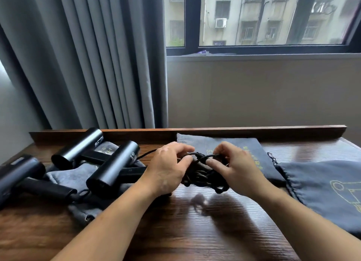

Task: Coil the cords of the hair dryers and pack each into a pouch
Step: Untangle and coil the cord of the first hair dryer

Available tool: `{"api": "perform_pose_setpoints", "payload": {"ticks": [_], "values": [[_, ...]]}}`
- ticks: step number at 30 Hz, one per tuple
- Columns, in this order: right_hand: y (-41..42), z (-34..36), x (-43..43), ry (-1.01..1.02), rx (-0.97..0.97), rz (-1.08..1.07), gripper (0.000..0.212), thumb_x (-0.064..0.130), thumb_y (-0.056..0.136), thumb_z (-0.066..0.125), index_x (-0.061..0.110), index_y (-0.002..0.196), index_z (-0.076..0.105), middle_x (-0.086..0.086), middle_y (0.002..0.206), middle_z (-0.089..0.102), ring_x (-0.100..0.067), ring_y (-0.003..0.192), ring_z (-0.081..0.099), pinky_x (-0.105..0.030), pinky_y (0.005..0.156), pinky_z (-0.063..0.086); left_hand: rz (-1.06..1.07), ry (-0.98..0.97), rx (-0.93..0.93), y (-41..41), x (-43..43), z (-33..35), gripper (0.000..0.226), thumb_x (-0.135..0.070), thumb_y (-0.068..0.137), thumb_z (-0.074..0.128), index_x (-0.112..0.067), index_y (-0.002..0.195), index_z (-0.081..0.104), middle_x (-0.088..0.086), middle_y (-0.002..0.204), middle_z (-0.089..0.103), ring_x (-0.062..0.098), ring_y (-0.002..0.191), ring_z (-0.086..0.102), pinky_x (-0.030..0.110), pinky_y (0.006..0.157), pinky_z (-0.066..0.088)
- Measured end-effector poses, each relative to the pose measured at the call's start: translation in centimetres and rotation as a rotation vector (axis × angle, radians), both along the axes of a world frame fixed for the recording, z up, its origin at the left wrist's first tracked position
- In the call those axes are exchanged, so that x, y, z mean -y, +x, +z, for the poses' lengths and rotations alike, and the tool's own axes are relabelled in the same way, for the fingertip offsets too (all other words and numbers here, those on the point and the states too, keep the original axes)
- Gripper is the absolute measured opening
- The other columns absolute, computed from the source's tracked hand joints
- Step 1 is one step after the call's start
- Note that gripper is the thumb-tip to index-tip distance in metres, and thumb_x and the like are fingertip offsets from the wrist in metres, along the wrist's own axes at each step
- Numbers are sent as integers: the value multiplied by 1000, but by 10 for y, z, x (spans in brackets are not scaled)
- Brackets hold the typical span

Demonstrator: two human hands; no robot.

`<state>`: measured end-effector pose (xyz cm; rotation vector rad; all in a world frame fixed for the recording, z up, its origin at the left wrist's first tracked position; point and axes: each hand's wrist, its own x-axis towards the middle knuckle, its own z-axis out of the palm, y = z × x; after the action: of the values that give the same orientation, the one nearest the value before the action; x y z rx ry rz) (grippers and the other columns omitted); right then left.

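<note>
Three black hair dryers lie at the left of the wooden table: one at the far left (17, 174), one at the back (78, 149) and one nearest the middle (113, 167). A bundle of black cord (203, 176) sits in the middle of the table. My left hand (168, 168) grips the cord from the left, and my right hand (234, 167) pinches a loop of it from the right. A dark grey pouch (230, 145) lies flat behind the hands. Another grey pouch (324, 186) lies at the right.
More grey fabric pouches (78, 174) lie under the dryers at the left. The table (195, 231) has a raised back rail (254, 129). Grey curtains (88, 61) hang behind on the left, and a window is at the upper right.
</note>
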<state>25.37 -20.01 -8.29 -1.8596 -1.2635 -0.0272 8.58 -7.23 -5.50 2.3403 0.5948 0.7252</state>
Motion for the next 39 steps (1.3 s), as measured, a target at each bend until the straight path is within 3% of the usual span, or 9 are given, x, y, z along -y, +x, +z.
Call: {"api": "perform_pose_setpoints", "payload": {"ticks": [6, 12, 15, 17, 19, 22, 26, 33, 39], "values": [[2, 2, 1, 52, -411, 194, 23, 22, 81, 83, 24, 86, 61, -2, 73, 69, -16, 65, 63, -41, 63, 54, 212, 48, 211, 2, 4, -1, 10, -25, 92, 67, -24, 87, 75, -12, 79, 69, 2, 78, 63, 21, 77, 49], [0, -7, 6, -8, -260, 48, 28, 50, 72, 78, 31, 85, 61, 4, 74, 70, -17, 66, 66, -37, 65, 54, 205, -283, 372, 5, -8, 1, 9, -19, 94, 69, -23, 86, 73, -1, 68, 73, 14, 63, 68, 39, 72, 60], [-2, 3, 5, -88, -120, -49, 15, 31, 80, 80, 34, 88, 68, 13, 81, 69, 2, 71, 63, -30, 73, 50, 70, -361, 401, -5, 1, 6, 13, -12, 94, 70, -23, 90, 74, 5, 73, 75, 17, 67, 70, 36, 70, 58], [-9, 18, 9, -34, -88, -61, 29, 20, 77, 73, 35, 102, 69, 18, 89, 63, 2, 63, 56, -26, 69, 45, 8, -384, 400, -13, 6, 7, 15, -10, 92, 73, -25, 89, 76, 5, 76, 77, 18, 70, 72, 34, 71, 58], [-20, 37, 20, 69, -320, 133, 45, 15, 71, 65, 32, 112, 67, 12, 95, 64, -4, 65, 55, -26, 62, 44, -20, -400, 392, -20, 10, 7, 16, -11, 90, 75, -27, 89, 78, 4, 78, 77, 19, 71, 73, 35, 71, 59], [-39, 51, 31, 90, -623, 378, 36, 14, 83, 77, 20, 117, 68, 3, 88, 71, -18, 69, 64, -31, 57, 51, -66, -407, 351, -23, 20, 3, 12, -13, 90, 75, -25, 93, 78, 4, 82, 78, 23, 78, 76, 44, 76, 63], [-53, 57, 39, 201, -629, 275, 13, 3, 89, 70, 6, 102, 71, -12, 70, 69, -19, 64, 66, -28, 61, 57, -186, -412, 279, -26, 30, -1, 14, -17, 89, 78, -21, 101, 73, 5, 86, 77, 22, 84, 76, 38, 79, 62], [-27, 79, 47, 541, -1149, 271, 20, 15, 79, 65, 10, 98, 67, -10, 78, 70, -17, 67, 69, -23, 59, 57, -394, -456, 187, -18, 26, -7, 20, -3, 81, 77, -16, 94, 67, 4, 97, 76, 22, 98, 73, 38, 91, 58], [-8, 71, 41, 594, -1243, 162, 19, 9, 80, 66, 10, 98, 66, -10, 81, 73, -17, 69, 71, -23, 59, 57, -485, -679, 241, -2, 27, 3, 28, -5, 83, 75, -5, 106, 58, 21, 109, 72, 29, 105, 72, 39, 86, 59]]}}
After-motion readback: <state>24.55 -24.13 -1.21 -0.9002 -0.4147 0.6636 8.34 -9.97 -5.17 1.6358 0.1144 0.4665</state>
